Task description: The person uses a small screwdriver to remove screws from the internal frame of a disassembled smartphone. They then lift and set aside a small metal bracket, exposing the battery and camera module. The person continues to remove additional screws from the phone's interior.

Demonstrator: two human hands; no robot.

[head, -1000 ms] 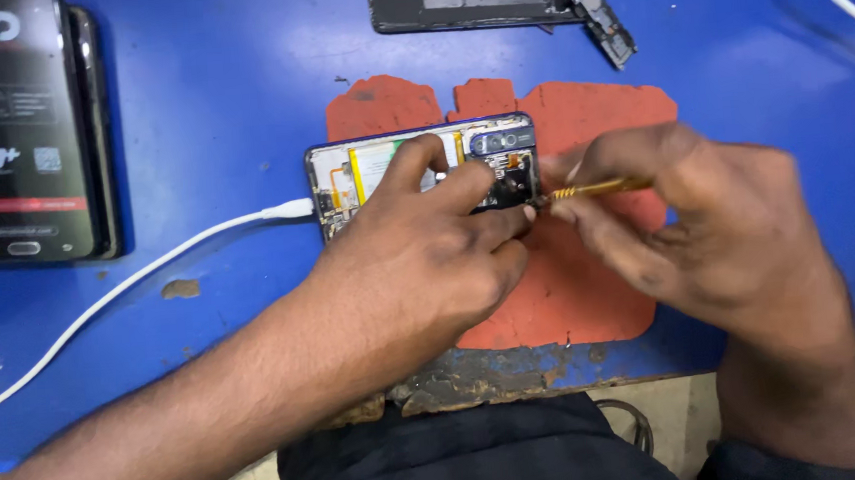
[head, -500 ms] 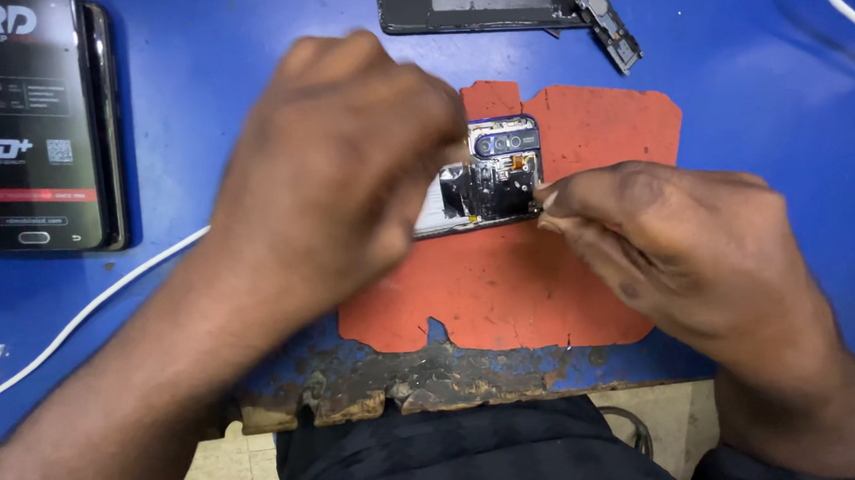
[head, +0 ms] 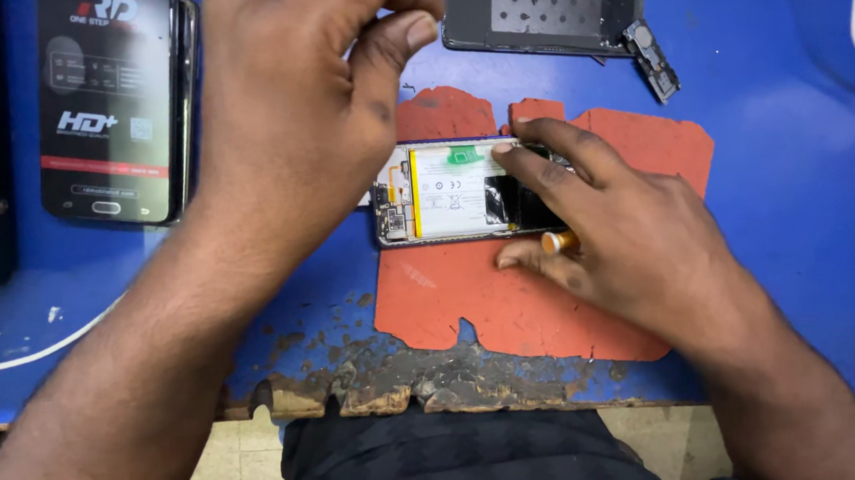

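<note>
An opened phone (head: 445,197) lies back-up on a red mat (head: 552,296), showing its white battery with a green tab (head: 462,154) and a circuit board at its left end. My right hand (head: 628,236) rests on the phone's right end, index finger along the top edge. A yellow-handled tool (head: 558,242) is tucked under its fingers. My left hand (head: 308,108) hovers above and left of the phone, thumb and forefinger pinched together; nothing shows between them.
A dark phone back cover (head: 542,6) and a small loose part (head: 656,59) lie at the top. Another phone with a printed screen film (head: 107,102) lies top left. White cables (head: 34,350) cross the blue table, whose near edge (head: 408,387) is chipped.
My left hand has lifted off the phone and moved up and left, uncovering the battery. My right hand has slid onto the phone's right end, with the tool now under its fingers.
</note>
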